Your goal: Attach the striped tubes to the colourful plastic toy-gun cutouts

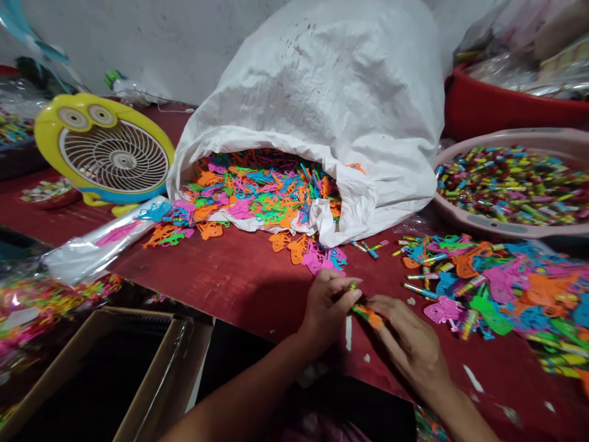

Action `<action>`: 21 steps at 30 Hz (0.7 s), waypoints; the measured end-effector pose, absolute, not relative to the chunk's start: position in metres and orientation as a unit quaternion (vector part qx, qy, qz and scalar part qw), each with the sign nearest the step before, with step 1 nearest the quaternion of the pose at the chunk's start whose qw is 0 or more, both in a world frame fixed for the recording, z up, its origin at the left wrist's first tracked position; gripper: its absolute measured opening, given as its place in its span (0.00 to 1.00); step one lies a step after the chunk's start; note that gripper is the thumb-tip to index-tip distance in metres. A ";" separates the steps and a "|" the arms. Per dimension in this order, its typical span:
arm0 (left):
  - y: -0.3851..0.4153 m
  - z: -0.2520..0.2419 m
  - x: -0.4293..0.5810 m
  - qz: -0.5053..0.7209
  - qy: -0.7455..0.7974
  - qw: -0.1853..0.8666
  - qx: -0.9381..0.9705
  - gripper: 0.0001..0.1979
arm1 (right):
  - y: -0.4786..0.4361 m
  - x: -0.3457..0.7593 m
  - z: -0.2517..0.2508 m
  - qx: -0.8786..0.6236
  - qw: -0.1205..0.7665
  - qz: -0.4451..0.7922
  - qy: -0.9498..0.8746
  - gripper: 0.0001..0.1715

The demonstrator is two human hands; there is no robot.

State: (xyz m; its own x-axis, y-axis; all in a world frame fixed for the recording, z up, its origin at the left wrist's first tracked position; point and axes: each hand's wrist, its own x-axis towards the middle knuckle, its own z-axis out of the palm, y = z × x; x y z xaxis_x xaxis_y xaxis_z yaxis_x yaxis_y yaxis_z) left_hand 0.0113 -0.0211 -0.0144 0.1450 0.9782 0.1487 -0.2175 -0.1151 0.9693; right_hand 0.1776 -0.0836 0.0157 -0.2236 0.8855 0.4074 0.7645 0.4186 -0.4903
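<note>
My left hand (326, 310) is closed in a pinch, with the tip of a small green piece (352, 286) showing between thumb and finger. Close beside it, my right hand (411, 341) has its fingers curled around a small orange plastic piece (375, 320) with some green by it. Whether these parts are joined I cannot tell, as the fingers cover much of them. Just beyond my hands lie pink perforated plastic pieces (316, 258). To the right spreads a pile of colourful plastic pieces (504, 282), mixed with small shiny wrapped tubes (421, 291).
A large white sack (340, 92) spills colourful plastic pieces onto the red table (239, 276). Right of it stands a pink basin (501, 228) of wrapped tubes, with a red tub (506, 110) behind. A yellow fan (122, 159) is at left; an open cardboard box (151, 368) sits below.
</note>
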 end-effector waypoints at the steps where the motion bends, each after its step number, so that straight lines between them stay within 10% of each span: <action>1: -0.021 -0.012 0.010 0.547 0.376 0.548 0.508 0.10 | -0.085 0.178 0.015 -0.556 0.351 0.123 -0.744 0.11; 9: -0.021 -0.004 0.008 0.512 0.302 0.694 0.405 0.08 | -0.088 0.169 0.004 -0.629 0.516 0.425 -0.396 0.16; 21: -0.026 -0.006 0.018 0.439 0.238 0.734 0.460 0.08 | -0.081 0.160 0.016 -0.616 0.476 0.386 -0.495 0.14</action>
State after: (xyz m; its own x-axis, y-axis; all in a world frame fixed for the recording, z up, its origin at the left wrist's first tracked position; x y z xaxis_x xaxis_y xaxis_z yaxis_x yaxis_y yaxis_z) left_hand 0.0177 -0.0258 -0.0064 0.5013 0.8636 0.0540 -0.4248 0.1913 0.8848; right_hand 0.1598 -0.0807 0.0160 0.2124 0.9772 -0.0051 0.2418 -0.0576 -0.9686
